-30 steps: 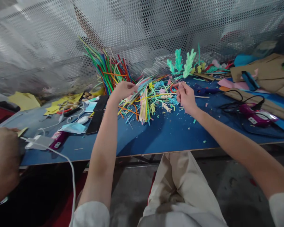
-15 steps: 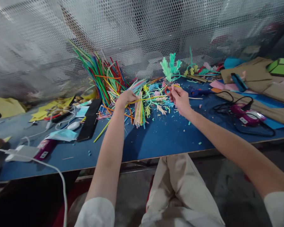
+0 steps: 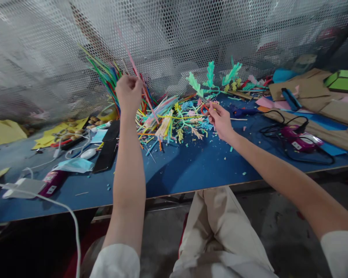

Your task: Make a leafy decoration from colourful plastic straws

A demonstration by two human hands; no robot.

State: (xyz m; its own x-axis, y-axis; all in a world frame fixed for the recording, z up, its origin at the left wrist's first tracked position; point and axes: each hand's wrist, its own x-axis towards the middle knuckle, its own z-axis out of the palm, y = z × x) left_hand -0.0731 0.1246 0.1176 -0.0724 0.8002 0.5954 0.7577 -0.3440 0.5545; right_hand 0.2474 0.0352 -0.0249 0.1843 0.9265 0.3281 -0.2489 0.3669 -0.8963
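My left hand (image 3: 129, 92) is raised above the table and pinches a long pink straw (image 3: 133, 66) that slants up toward the mesh wall. Below it lies a loose heap of coloured straws (image 3: 168, 119) and cut straw pieces. My right hand (image 3: 220, 120) rests at the right edge of the heap with its fingers closed on a thin yellow straw (image 3: 188, 116) that runs leftward across the pile. A sheaf of long straws (image 3: 116, 83) leans on the wall behind my left hand.
The blue table (image 3: 191, 166) carries green straw plants (image 3: 210, 79), a magenta glue gun (image 3: 297, 138) with black cable, a black phone (image 3: 107, 148), a face mask (image 3: 74, 165), a white charger and cable (image 3: 26, 186), and cardboard (image 3: 316, 90) at right. A perforated mesh wall (image 3: 174, 34) stands behind.
My left hand rose from the straw heap and lifted a pink straw upward. My right hand stayed at the heap's right edge. The view shifted slightly.
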